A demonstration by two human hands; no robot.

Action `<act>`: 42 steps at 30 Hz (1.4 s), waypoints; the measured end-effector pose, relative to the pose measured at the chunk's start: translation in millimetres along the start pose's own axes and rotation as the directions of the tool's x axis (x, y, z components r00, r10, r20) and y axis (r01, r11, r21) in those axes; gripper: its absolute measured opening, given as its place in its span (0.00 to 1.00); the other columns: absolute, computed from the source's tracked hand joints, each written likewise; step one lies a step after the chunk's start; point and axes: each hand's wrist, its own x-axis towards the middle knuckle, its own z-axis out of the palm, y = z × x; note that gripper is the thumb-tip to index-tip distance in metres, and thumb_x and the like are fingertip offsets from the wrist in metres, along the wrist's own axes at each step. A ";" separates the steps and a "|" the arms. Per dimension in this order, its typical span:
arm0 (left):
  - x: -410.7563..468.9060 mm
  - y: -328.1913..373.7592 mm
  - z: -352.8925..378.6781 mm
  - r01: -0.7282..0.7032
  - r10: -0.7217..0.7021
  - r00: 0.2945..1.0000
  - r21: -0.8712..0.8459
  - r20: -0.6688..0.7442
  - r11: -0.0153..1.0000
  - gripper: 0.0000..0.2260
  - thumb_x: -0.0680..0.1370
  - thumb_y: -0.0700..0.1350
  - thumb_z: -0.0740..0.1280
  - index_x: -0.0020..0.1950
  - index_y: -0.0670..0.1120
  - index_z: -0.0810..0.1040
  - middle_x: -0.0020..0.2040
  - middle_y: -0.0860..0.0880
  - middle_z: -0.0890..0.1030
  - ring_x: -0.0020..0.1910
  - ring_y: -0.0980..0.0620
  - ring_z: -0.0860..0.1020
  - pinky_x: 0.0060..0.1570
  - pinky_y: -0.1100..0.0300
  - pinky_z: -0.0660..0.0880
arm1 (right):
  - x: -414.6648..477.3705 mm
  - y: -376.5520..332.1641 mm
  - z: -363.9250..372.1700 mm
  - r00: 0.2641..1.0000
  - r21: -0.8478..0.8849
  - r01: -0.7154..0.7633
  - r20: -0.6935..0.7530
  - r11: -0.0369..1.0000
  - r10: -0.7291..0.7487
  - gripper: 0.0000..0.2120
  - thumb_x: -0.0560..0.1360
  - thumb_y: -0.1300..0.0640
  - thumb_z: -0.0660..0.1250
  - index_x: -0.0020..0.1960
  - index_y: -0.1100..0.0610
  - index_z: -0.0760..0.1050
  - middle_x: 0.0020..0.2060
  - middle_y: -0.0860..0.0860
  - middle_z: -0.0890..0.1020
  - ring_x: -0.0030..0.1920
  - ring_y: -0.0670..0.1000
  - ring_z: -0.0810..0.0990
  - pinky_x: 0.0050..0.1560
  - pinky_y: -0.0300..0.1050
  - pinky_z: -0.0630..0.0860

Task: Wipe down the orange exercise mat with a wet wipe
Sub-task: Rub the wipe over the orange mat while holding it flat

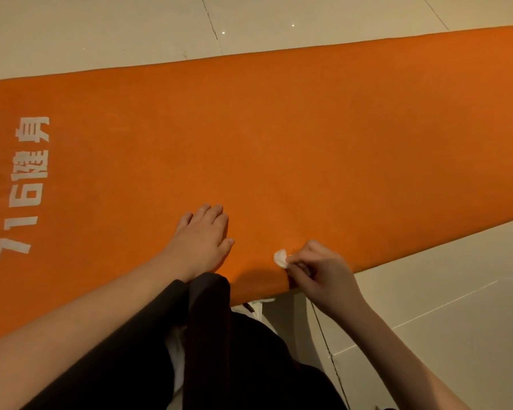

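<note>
We see the mat (279, 137) lying flat on a pale tiled floor (101, 31). It runs across the view from the left edge up to the far right. White lettering (24, 187) is printed near its left end, turned sideways to us.

The left hand (202, 238) rests palm down on the mat, close to the near edge. Its fingers (212, 213) are straight and lie close together, with the thumb set a little apart to the right.

The right hand (320, 270) is just to the right of it, over the mat's near edge. Its fingers (301, 261) are curled and pinch the wipe (280, 258), a small white wad that sticks out to the left of the fingertips. The wipe sits against the orange surface, between the two hands and apart from the left thumb. We cannot tell how hard it is pressed down.

Both forearms are bare. Dark clothing (234, 359) fills the lower middle of the view, between the arms, and overlaps the mat's near edge below the left wrist. A bit of white shoe (256, 307) shows on the floor just beneath that edge.
</note>
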 end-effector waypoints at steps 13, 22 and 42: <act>2.3 2.6 0.3 0.000 0.005 0.998 -0.079 0.068 0.997 0.31 0.82 0.62 0.53 0.80 0.50 0.51 0.81 0.52 0.47 0.79 0.51 0.46 0.75 0.45 0.45 | 8.9 14.6 -8.9 0.982 -0.060 -0.176 -0.083 0.983 0.170 0.10 0.77 0.58 0.66 0.56 0.56 0.82 0.41 0.47 0.74 0.43 0.51 0.75 0.39 0.41 0.62; -7.2 -12.3 -8.2 -0.002 0.006 0.995 -0.036 0.101 0.999 0.32 0.82 0.63 0.53 0.81 0.52 0.48 0.81 0.53 0.45 0.79 0.51 0.47 0.75 0.43 0.48 | 55.8 -9.0 -31.1 0.966 -0.140 -0.185 0.158 0.973 0.206 0.11 0.77 0.56 0.65 0.58 0.56 0.80 0.52 0.54 0.79 0.51 0.53 0.76 0.45 0.44 0.69; 29.3 -22.4 22.4 -0.005 -0.004 0.996 -0.095 -0.094 0.995 0.44 0.69 0.71 0.30 0.81 0.52 0.45 0.80 0.53 0.42 0.79 0.52 0.39 0.75 0.48 0.37 | 104.7 -7.2 -9.0 0.995 -0.243 -0.016 0.091 0.970 0.040 0.12 0.76 0.58 0.64 0.57 0.55 0.80 0.51 0.52 0.79 0.50 0.55 0.77 0.44 0.47 0.72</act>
